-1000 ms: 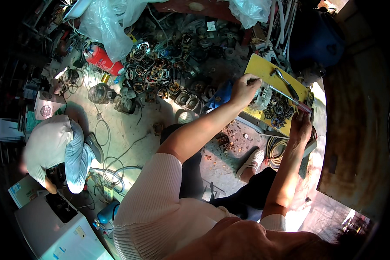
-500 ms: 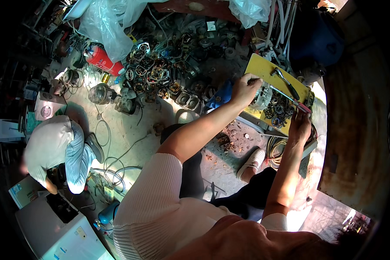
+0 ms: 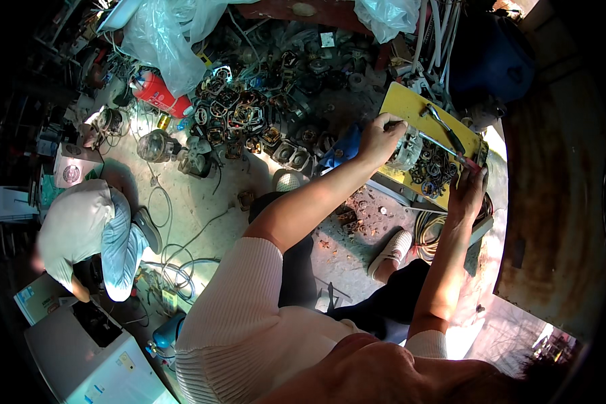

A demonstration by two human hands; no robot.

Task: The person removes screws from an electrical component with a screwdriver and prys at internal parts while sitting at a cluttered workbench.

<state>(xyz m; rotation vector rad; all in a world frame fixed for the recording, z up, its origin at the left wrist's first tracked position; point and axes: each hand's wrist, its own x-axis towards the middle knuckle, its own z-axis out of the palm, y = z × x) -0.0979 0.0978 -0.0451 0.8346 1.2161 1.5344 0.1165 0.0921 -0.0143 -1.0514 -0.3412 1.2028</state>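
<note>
My left hand [image 3: 382, 140] is closed at the upper left edge of a silver metal motor housing [image 3: 406, 152], its fingertips partly hidden. My right hand [image 3: 467, 192] grips the red handle of a screwdriver [image 3: 440, 145], whose shaft slants up to the left toward my left fingertips. Its tip meets the housing near them; the exact contact is too small to tell. Beneath lies a yellow board [image 3: 400, 101], with a pile of small dark rings and parts [image 3: 432, 170] right beside the housing. A ratchet wrench with a black handle [image 3: 446, 129] rests on the board.
Coiled cable [image 3: 427, 236] lies below the board, near my foot. Many old motor cores [image 3: 239, 111] are heaped ahead, beside a red container [image 3: 161, 94]. At left a person [image 3: 81, 232] bends over a white appliance [image 3: 81, 353]. A rusty panel [image 3: 552, 202] stands at right.
My right hand has shifted up slightly, and its fingers now cover more of the screwdriver's red handle. My left hand and the motor housing look nearly unmoved.
</note>
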